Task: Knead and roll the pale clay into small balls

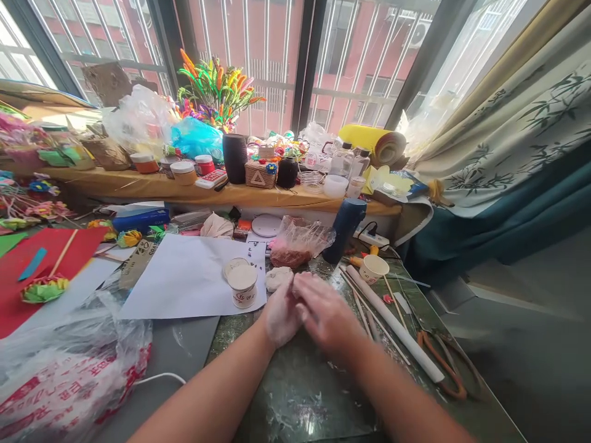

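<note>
My left hand [281, 317] and my right hand [325, 307] are cupped against each other above the dark tabletop, palms facing. White residue coats the fingers. Whatever lies between the palms is hidden. Just beyond my left hand sits a pale lump of clay or dough [278, 279]. Left of it, a paper cup [244, 290] stands on a white sheet of paper [184, 277], with a pale round piece [233, 266] close behind its rim. A plastic bag of reddish-brown material [290, 253] lies behind the lump.
To the right are a white roll [397, 326], thin sticks, orange-handled scissors [455, 375] and another paper cup [373, 268]. A dark blue cylinder [345, 229] stands at the back. At left lie a crumpled plastic bag [78, 369] and red paper [78, 252]. Jars line the windowsill [184, 192].
</note>
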A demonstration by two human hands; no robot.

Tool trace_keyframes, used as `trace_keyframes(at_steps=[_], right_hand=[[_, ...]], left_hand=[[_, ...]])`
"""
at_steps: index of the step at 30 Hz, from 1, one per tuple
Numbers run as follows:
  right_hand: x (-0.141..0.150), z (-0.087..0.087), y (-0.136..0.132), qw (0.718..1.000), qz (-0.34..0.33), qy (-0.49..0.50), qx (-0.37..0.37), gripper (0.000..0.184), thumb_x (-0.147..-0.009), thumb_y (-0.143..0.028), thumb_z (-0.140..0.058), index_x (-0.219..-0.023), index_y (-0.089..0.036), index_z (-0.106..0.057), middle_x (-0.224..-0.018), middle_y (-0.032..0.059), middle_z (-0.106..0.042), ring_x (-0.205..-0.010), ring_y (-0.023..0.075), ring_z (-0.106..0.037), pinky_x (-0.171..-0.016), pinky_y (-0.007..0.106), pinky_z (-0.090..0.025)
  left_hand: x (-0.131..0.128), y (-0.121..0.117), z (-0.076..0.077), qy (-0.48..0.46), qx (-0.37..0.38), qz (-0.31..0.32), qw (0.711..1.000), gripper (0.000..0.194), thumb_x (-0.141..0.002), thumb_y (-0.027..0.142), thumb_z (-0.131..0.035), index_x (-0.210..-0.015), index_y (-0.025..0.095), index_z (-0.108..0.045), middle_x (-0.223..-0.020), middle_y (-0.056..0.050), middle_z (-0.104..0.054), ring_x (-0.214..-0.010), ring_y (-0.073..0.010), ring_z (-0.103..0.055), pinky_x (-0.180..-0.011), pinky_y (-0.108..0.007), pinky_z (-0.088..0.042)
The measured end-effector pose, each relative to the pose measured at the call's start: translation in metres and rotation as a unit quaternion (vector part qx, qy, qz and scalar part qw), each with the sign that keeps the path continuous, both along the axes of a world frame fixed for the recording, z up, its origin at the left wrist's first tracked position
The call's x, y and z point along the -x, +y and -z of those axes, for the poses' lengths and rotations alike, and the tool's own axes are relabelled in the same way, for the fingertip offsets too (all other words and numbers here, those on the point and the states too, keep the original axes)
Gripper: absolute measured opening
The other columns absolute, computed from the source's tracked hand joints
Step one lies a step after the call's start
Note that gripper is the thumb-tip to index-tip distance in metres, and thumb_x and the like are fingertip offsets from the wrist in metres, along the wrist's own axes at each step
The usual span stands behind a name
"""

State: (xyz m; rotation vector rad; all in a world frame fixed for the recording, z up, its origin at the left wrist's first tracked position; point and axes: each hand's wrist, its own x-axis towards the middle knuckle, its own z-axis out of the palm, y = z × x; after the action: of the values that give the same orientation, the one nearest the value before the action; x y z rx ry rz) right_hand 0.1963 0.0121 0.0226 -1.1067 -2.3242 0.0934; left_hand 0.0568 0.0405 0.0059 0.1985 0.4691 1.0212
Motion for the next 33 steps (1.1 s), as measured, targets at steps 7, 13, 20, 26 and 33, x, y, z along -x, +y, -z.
trace_keyframes(at_steps=[7,13,20,26,33], right_hand=[[0.016,0.011,-0.029,0.999,0.015,0.013,-0.037,0.045,-0.097,-0.020,-0.048,-0.140,-0.010,-0.058,-0.152,0.0162,-0.053,-0.147,0.0265,-0.042,-0.123,0.052,-0.034],[0.022,0.012,-0.029,0.995,0.077,-0.055,0.026,0.066,-0.095,-0.026,-0.052,-0.155,-0.001,-0.036,-0.161,0.0223,-0.035,-0.152,0.0339,-0.031,-0.121,0.060,-0.033],[0.022,0.003,-0.035,0.997,0.066,-0.040,0.028,0.064,-0.099,-0.032,-0.049,-0.156,-0.008,-0.036,-0.163,0.0168,-0.035,-0.154,0.0296,-0.026,-0.125,0.055,-0.027],[0.050,0.002,-0.047,0.994,0.090,-0.021,0.063,0.079,-0.092,-0.041,-0.059,-0.155,-0.001,-0.035,-0.164,0.0249,-0.028,-0.153,0.0399,-0.024,-0.120,0.061,-0.033],[-0.056,-0.027,0.012,0.971,0.232,0.053,0.033,0.048,-0.096,-0.048,-0.047,-0.121,-0.013,-0.070,-0.128,0.0195,-0.069,-0.125,0.0358,-0.060,-0.111,0.052,-0.042]], left_hand=[[-0.003,-0.004,0.001,0.029,0.032,-0.035,0.998,0.026,-0.100,0.039,-0.054,-0.108,0.016,-0.062,-0.101,-0.010,-0.073,-0.104,-0.0250,-0.073,-0.103,-0.042,-0.053],[-0.005,-0.004,-0.002,0.011,0.047,-0.033,0.998,0.031,-0.103,0.041,-0.048,-0.115,0.016,-0.061,-0.108,-0.013,-0.073,-0.111,-0.0258,-0.072,-0.105,-0.042,-0.052],[-0.005,-0.004,-0.001,-0.004,0.038,-0.007,0.999,0.038,-0.100,0.047,-0.051,-0.116,0.015,-0.063,-0.116,-0.016,-0.073,-0.120,-0.0285,-0.068,-0.109,-0.045,-0.049],[-0.006,-0.005,-0.006,0.031,0.034,-0.086,0.995,0.032,-0.103,0.044,-0.048,-0.111,0.016,-0.062,-0.119,-0.015,-0.073,-0.114,-0.0246,-0.071,-0.108,-0.040,-0.050],[0.002,-0.002,-0.006,0.044,0.058,-0.060,0.996,0.032,-0.102,0.040,-0.049,-0.094,0.012,-0.063,-0.098,-0.015,-0.074,-0.085,-0.0211,-0.076,-0.073,-0.028,-0.061]])
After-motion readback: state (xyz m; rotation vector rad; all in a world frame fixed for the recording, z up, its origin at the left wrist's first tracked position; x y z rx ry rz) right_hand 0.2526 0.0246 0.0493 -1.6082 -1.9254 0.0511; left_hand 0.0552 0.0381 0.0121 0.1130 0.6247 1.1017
